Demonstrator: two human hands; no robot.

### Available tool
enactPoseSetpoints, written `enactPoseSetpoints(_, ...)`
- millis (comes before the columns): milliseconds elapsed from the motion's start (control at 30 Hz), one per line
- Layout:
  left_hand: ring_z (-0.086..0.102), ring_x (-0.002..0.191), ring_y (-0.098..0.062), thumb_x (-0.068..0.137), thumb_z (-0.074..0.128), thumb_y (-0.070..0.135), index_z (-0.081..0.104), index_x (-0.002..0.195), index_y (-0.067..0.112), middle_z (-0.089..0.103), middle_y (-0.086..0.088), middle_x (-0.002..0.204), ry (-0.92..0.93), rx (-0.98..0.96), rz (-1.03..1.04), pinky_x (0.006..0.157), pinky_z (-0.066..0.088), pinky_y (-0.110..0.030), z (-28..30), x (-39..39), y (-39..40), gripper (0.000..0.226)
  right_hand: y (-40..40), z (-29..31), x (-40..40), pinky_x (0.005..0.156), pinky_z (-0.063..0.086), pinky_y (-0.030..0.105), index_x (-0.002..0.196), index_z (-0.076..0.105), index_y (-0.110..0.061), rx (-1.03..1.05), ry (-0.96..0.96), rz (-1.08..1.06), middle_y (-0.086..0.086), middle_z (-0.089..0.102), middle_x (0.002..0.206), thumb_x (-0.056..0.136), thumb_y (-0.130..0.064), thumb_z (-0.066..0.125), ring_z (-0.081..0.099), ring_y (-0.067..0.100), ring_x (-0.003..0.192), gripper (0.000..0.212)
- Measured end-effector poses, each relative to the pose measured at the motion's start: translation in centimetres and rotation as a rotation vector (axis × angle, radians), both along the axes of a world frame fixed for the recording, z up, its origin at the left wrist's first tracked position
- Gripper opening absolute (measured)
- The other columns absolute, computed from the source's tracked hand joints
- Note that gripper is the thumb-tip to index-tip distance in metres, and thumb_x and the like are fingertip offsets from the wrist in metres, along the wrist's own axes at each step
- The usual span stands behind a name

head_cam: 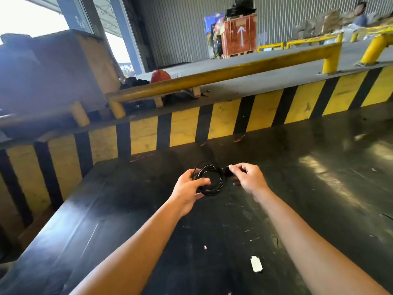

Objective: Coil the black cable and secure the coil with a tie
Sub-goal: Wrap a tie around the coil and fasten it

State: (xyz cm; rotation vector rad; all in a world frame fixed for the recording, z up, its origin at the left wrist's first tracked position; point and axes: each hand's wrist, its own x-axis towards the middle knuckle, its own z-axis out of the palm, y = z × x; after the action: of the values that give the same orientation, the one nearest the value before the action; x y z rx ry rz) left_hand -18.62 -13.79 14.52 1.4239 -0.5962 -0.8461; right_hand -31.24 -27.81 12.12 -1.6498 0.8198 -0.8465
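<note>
The black cable was wound in a small coil above the dark table, well short of the striped barrier beyond it. My left hand clamped the coil's near side, thumb over the strands; my right hand pinched its far side, at what I took for the tie or the cable's end. I judged the cable light, limp and springy, best gripped across all strands at once.

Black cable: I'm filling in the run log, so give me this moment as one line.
stage: coil formed | left hand: grips black cable coil | right hand: pinches cable's end at coil's right edge | tie: not discernible | surface: black worktable
</note>
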Motion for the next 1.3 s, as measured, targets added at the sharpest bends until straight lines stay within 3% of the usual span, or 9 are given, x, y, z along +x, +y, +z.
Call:
enactPoseSetpoints(200, 0.062, 0.069, -0.012, 0.085, 0.063, 0.002, 0.053, 0.104, 0.016, 0.064, -0.002, 0.075, -0.080, 0.271, 0.077, 0.060, 0.049, -0.027, -4.8, 0.6, 1.8, 0.025, -0.5, -11.1, -3.7, 0.062, 0.048, 0.028, 0.064, 0.059, -0.019, 0.067, 0.701, 0.223, 0.001, 0.064, 0.064, 0.080, -0.040, 0.067, 0.059, 0.015, 0.059, 0.028)
enactPoseSetpoints(300, 0.063, 0.072, -0.016, 0.085, 0.063, 0.002, 0.056, 0.100, 0.014, 0.063, -0.004, 0.074, -0.126, 0.367, 0.074, 0.069, 0.052, -0.034, -6.8, 0.9, 2.9, 0.021, 0.9, -14.9, -5.7, 0.066, 0.048, 0.029, 0.081, 0.064, -0.015, 0.098, 1.071, 0.396, 0.005, 0.063, 0.077, 0.069, -0.045, 0.075, 0.059, 0.022, 0.081, 0.034)
enactPoseSetpoints(433, 0.064, 0.074, -0.016, 0.086, 0.063, 0.004, 0.059, 0.099, 0.012, 0.063, -0.005, 0.073, -0.123, 0.409, 0.036, 0.074, 0.055, -0.038, -8.3, 0.7, 3.5, 0.016, 3.2, -16.0, -6.8, 0.077, 0.043, 0.030, 0.086, 0.060, -0.014, 0.031, 1.180, 0.405, 0.007, 0.049, 0.069, 0.074, -0.036, 0.067, 0.042, 0.028, 0.116, 0.026)
enactPoseSetpoints(533, 0.064, 0.071, -0.014, 0.086, 0.063, 0.005, 0.061, 0.099, 0.012, 0.063, -0.004, 0.071, -0.132, 0.412, 0.009, 0.074, 0.054, -0.037, -8.7, 0.6, 3.5, 0.015, 3.8, -16.6, -6.5, 0.071, 0.045, 0.026, 0.091, 0.061, -0.013, -0.024, 1.163, 0.372, 0.007, 0.064, 0.091, 0.070, -0.030, 0.065, 0.056, 0.024, 0.082, 0.027)
enactPoseSetpoints(733, 0.065, 0.071, -0.014, 0.086, 0.063, 0.006, 0.062, 0.101, 0.013, 0.065, -0.004, 0.078, -0.176, 0.396, -0.037, 0.079, 0.057, -0.039, -8.5, 0.6, 3.4, 0.017, 4.0, -16.4, -6.1, 0.061, 0.042, 0.024, 0.085, 0.056, -0.015, -0.030, 1.110, 0.357, 0.002, 0.059, 0.084, 0.076, -0.024, 0.062, 0.053, 0.024, 0.075, 0.014)
enactPoseSetpoints(800, 0.064, 0.071, -0.013, 0.086, 0.063, 0.006, 0.061, 0.105, 0.012, 0.065, -0.004, 0.079, -0.210, 0.401, -0.055, 0.077, 0.058, -0.039, -8.3, 0.6, 3.3, 0.020, 3.4, -16.2, -5.5, 0.072, 0.049, 0.026, 0.097, 0.056, -0.021, 0.040, 0.946, 0.322, 0.003, 0.065, 0.095, 0.081, -0.018, 0.057, 0.063, 0.020, 0.073, 0.017)
enactPoseSetpoints(900, 0.063, 0.066, -0.012, 0.087, 0.059, 0.004, 0.061, 0.105, 0.011, 0.063, -0.004, 0.077, -0.259, 0.405, -0.083, 0.065, 0.058, -0.031, -7.7, 0.7, 3.1, 0.019, 1.9, -13.6, -4.0, 0.061, 0.055, 0.029, 0.105, 0.062, -0.021, 0.126, 0.631, 0.280, 0.007, 0.065, 0.098, 0.081, 0.001, 0.052, 0.064, 0.012, 0.055, 0.034)
enactPoseSetpoints(1100, 0.057, 0.056, -0.011, 0.089, 0.054, 0.004, 0.064, 0.091, 0.014, 0.060, -0.002, 0.069, -0.416, 0.374, -0.080, 0.057, 0.048, -0.027, -5.6, 1.5, 2.3, 0.014, 0.8, -4.0, -1.7, 0.049, 0.048, 0.021, 0.100, 0.060, -0.016, 0.187, 0.045, 0.144, 0.009, 0.065, 0.090, 0.091, -0.009, 0.057, 0.059, 0.011, 0.053, 0.013)
enactPoseSetpoints(1300, 0.051, 0.053, -0.010, 0.094, 0.055, 0.021, 0.066, 0.101, 0.019, 0.054, 0.005, 0.063, -0.571, 0.260, -0.089, 0.057, 0.044, -0.027, -3.4, 2.2, 1.6, 0.013, 1.4, 0.3, -0.7, 0.054, 0.048, 0.021, 0.108, 0.056, -0.023, 0.163, -0.040, 0.294, 0.009, 0.068, 0.097, 0.095, -0.012, 0.051, 0.062, 0.010, 0.059, 0.018)
